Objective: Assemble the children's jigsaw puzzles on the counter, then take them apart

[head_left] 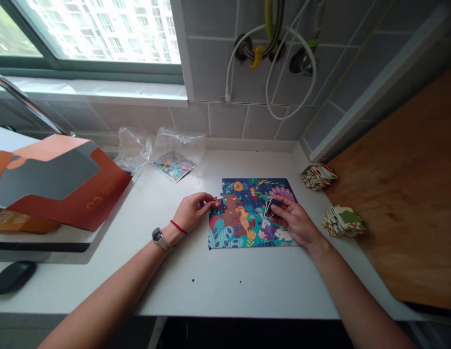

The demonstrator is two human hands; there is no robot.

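A colourful animal jigsaw puzzle [243, 218] lies mostly assembled on the white counter. At its left edge my left hand [192, 212] pinches a dark puzzle piece [218, 207] with a bit of red on it, by the upper left part of the picture. My right hand [296, 220] hovers over the puzzle's right side. Between its thumb and fingers are a few dark puzzle pieces [273, 206] with pale edges; how many I cannot tell. The hand and these pieces hide part of the picture beneath.
Two piles of puzzle pieces, a back pile [318, 177] and a front pile [343, 220], stand beside the wooden panel [399, 194]. A picture card [174, 166] lies by plastic bags [134, 148]. Orange folders [109, 198] and a black mouse [13, 277] occupy the left.
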